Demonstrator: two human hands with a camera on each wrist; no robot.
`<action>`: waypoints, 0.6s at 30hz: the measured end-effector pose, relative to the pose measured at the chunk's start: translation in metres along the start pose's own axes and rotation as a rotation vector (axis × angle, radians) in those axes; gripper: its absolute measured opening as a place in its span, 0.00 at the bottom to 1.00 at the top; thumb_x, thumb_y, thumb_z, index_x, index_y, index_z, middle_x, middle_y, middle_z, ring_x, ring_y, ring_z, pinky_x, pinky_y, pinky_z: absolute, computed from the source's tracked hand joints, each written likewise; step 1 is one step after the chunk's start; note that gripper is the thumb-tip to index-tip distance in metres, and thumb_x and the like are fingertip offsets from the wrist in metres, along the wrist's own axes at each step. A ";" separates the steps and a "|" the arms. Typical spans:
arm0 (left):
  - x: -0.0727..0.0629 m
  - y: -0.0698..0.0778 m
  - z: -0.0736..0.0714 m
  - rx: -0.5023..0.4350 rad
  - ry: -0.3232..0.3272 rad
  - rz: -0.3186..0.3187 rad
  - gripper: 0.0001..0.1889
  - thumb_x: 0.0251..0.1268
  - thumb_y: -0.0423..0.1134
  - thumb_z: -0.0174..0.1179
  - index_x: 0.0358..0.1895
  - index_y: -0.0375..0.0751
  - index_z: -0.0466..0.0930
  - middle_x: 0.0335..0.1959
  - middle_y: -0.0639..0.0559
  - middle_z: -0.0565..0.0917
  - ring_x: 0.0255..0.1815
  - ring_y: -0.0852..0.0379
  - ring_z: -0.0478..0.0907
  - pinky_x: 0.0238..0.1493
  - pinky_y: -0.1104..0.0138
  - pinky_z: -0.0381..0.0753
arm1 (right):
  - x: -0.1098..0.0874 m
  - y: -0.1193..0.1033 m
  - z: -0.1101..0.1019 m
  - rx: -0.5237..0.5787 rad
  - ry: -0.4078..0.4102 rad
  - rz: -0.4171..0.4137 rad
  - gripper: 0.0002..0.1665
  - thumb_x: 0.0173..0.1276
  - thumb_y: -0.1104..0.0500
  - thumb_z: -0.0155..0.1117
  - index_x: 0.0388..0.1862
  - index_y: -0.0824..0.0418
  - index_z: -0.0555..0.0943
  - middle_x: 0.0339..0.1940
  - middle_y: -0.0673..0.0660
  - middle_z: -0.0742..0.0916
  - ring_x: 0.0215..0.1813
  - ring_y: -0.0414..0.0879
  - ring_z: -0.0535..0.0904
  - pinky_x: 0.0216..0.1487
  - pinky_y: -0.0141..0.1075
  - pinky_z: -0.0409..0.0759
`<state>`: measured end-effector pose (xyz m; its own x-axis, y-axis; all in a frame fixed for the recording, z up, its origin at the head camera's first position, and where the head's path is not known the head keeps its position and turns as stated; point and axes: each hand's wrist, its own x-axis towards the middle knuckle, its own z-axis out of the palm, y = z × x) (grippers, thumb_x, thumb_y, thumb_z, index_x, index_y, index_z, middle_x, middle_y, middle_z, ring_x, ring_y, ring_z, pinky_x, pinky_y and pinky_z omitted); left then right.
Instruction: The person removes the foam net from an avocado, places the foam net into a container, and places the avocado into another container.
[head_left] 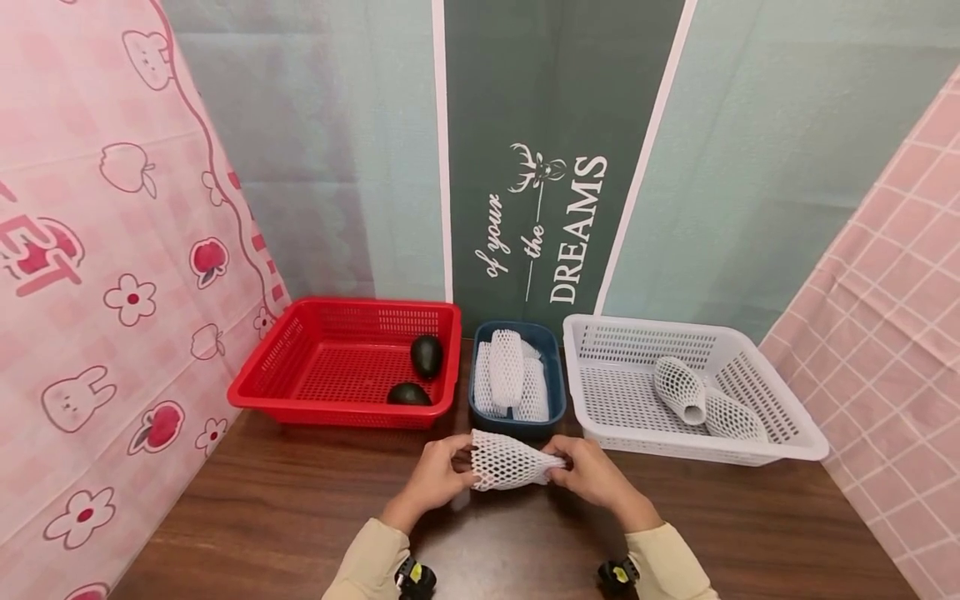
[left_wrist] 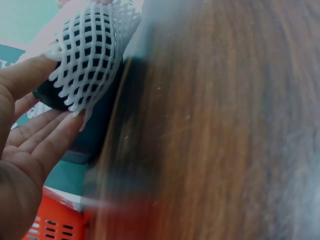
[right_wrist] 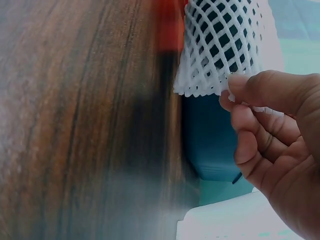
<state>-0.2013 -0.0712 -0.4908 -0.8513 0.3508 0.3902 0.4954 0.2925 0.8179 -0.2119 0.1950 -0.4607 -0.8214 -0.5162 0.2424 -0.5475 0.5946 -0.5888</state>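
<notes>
A white foam net sleeve [head_left: 510,462] is held between both hands just above the table, in front of the blue bin. A dark green avocado [left_wrist: 48,96] sits inside it, its end poking out of the sleeve's left opening in the left wrist view. My left hand [head_left: 437,473] grips the avocado and the sleeve's rim there, thumb on one side and fingers on the other. At the opposite end my right hand [head_left: 597,477] pinches the sleeve's edge between thumb and index finger [right_wrist: 237,80]. In the head view the sleeve narrows towards the right hand.
Two bare avocados [head_left: 427,357] lie in the red basket [head_left: 341,414] at left. Several folded foam nets [head_left: 507,367] fill the blue bin [head_left: 557,379] in the middle. At right, the white basket [head_left: 697,450] holds two netted avocados [head_left: 678,387]. The table [head_left: 247,508] is brown wood.
</notes>
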 end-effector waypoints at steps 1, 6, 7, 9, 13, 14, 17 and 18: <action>0.000 0.001 -0.001 -0.012 -0.001 -0.002 0.21 0.40 0.17 0.65 0.44 0.30 0.78 0.36 0.42 0.82 0.32 0.51 0.82 0.33 0.64 0.81 | 0.000 0.000 -0.001 0.002 0.004 -0.003 0.13 0.49 0.70 0.69 0.29 0.54 0.80 0.24 0.45 0.81 0.27 0.35 0.72 0.26 0.31 0.73; -0.002 0.019 -0.009 -0.061 0.011 -0.011 0.22 0.43 0.18 0.65 0.48 0.23 0.76 0.36 0.37 0.82 0.33 0.42 0.81 0.34 0.57 0.81 | -0.001 0.001 -0.003 -0.003 0.019 -0.012 0.13 0.49 0.70 0.69 0.28 0.54 0.79 0.22 0.41 0.79 0.25 0.34 0.71 0.25 0.30 0.72; -0.003 0.022 -0.011 -0.067 0.012 -0.013 0.22 0.43 0.18 0.65 0.48 0.22 0.75 0.36 0.36 0.82 0.33 0.40 0.81 0.34 0.57 0.81 | -0.002 0.001 -0.004 -0.007 0.022 -0.012 0.13 0.49 0.70 0.69 0.28 0.53 0.79 0.22 0.40 0.79 0.25 0.33 0.71 0.25 0.30 0.72; -0.004 0.028 -0.015 -0.086 0.018 -0.020 0.22 0.44 0.20 0.66 0.48 0.21 0.75 0.36 0.35 0.81 0.33 0.37 0.80 0.34 0.56 0.81 | -0.002 0.002 -0.004 -0.014 0.027 -0.009 0.13 0.49 0.70 0.69 0.28 0.53 0.79 0.22 0.39 0.79 0.25 0.33 0.71 0.25 0.30 0.71; -0.006 0.016 -0.016 -0.062 0.014 -0.068 0.23 0.46 0.23 0.68 0.49 0.25 0.76 0.38 0.37 0.81 0.34 0.40 0.80 0.36 0.59 0.80 | -0.004 0.003 -0.005 -0.006 0.018 0.014 0.13 0.50 0.70 0.69 0.28 0.54 0.79 0.22 0.41 0.79 0.24 0.33 0.71 0.24 0.30 0.71; -0.007 0.011 -0.015 -0.051 0.008 -0.083 0.23 0.46 0.24 0.69 0.50 0.27 0.76 0.38 0.39 0.82 0.35 0.43 0.80 0.37 0.60 0.80 | -0.004 0.003 -0.004 -0.003 0.009 0.021 0.13 0.50 0.70 0.69 0.28 0.54 0.79 0.22 0.41 0.79 0.25 0.33 0.71 0.24 0.30 0.71; -0.011 -0.004 -0.013 -0.033 -0.015 -0.099 0.23 0.47 0.28 0.70 0.50 0.30 0.77 0.39 0.42 0.82 0.35 0.48 0.81 0.37 0.64 0.80 | -0.004 0.003 -0.003 0.008 -0.023 0.042 0.12 0.51 0.70 0.69 0.29 0.55 0.79 0.23 0.42 0.80 0.25 0.34 0.71 0.24 0.30 0.72; -0.011 -0.007 -0.013 -0.029 -0.021 -0.099 0.23 0.47 0.29 0.71 0.50 0.30 0.77 0.39 0.43 0.82 0.35 0.49 0.81 0.36 0.65 0.79 | -0.005 0.003 -0.002 0.009 -0.031 0.046 0.12 0.51 0.70 0.69 0.30 0.55 0.79 0.23 0.42 0.79 0.25 0.34 0.71 0.24 0.30 0.72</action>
<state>-0.1972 -0.0889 -0.4950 -0.8918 0.3402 0.2982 0.4037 0.3012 0.8639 -0.2102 0.2007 -0.4616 -0.8404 -0.5073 0.1908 -0.5075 0.6130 -0.6056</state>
